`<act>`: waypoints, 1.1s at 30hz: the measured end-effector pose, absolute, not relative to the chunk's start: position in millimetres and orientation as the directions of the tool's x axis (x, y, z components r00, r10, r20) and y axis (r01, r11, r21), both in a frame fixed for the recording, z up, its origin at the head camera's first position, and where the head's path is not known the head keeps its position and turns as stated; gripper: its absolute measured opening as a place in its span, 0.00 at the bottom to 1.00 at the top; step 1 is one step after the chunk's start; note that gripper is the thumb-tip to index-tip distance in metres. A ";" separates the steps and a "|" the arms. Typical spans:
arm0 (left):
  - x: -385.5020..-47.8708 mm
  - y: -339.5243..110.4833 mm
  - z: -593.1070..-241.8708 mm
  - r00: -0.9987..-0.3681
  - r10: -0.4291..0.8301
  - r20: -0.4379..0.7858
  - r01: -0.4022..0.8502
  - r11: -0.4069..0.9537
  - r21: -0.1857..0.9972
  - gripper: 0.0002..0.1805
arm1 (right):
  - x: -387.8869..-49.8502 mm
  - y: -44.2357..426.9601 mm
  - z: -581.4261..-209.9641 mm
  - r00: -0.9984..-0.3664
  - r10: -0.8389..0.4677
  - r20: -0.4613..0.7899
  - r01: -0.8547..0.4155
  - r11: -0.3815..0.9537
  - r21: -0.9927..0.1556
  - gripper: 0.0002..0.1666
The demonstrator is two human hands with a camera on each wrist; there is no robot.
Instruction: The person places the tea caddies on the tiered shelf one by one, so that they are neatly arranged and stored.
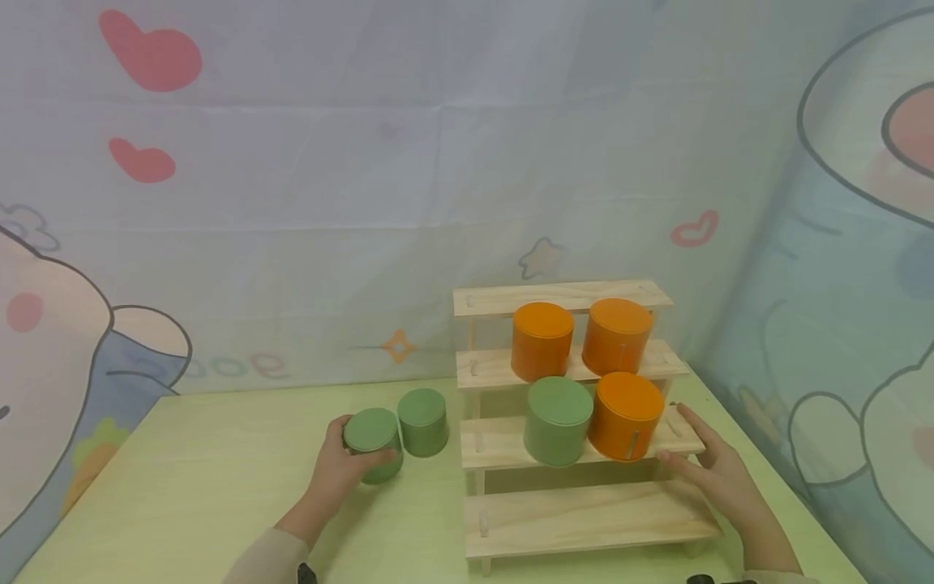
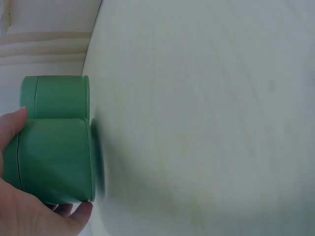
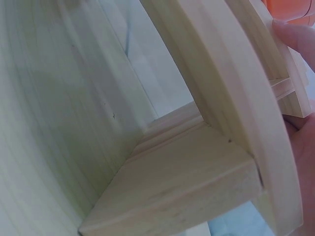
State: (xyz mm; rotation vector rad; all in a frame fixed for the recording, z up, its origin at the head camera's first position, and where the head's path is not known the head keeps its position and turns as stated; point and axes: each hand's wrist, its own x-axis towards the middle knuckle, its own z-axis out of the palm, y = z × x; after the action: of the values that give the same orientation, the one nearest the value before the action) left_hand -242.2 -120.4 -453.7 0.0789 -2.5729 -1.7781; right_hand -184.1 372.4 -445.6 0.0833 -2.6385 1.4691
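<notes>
My left hand [image 1: 341, 464] grips a green lidded canister [image 1: 375, 458], thumb and fingers spread round its side. Directly behind it, to the right, stands a second green canister [image 1: 423, 426]; in the left wrist view the held canister [image 2: 56, 157] is up against the other one [image 2: 61, 96]. Whether the held one rests fully on the table cannot be told. On the right, my right hand [image 1: 718, 478] holds the right end of a tiered wooden rack [image 1: 584, 515], thumb at the board's front edge. In the right wrist view, fingers [image 3: 298, 37] show beside the rack [image 3: 177, 167].
A third green canister [image 1: 558, 422] and an orange canister [image 1: 629, 418] share the rack's second board from the bottom. Two more orange canisters, left [image 1: 541, 345] and right [image 1: 618, 337], stand one board higher. A patterned cloth [image 1: 292, 203] hangs behind the pale table [image 1: 212, 462].
</notes>
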 end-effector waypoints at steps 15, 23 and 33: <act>-216.6 -137.2 -420.8 -0.999 0.006 -0.036 -0.030 0.441 0.897 0.50 | -183.5 372.6 -445.7 -0.992 0.015 0.124 -0.098 0.523 -0.847 0.47; -199.3 -133.5 -406.9 -1.000 0.023 -0.005 0.007 0.474 0.881 0.47 | -183.2 371.9 -446.2 -0.991 0.016 0.132 -0.104 0.529 -0.842 0.47; -174.5 -112.0 -398.2 -0.991 0.120 0.051 0.099 0.436 0.895 0.44 | -182.6 371.7 -445.4 -0.991 0.019 0.136 -0.105 0.536 -0.838 0.47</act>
State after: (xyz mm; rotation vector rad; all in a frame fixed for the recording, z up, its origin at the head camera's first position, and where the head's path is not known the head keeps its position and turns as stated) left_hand -174.5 -112.0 -398.2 -0.2042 -2.6784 -1.6671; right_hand -182.6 371.7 -445.4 0.0745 -2.6383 1.4530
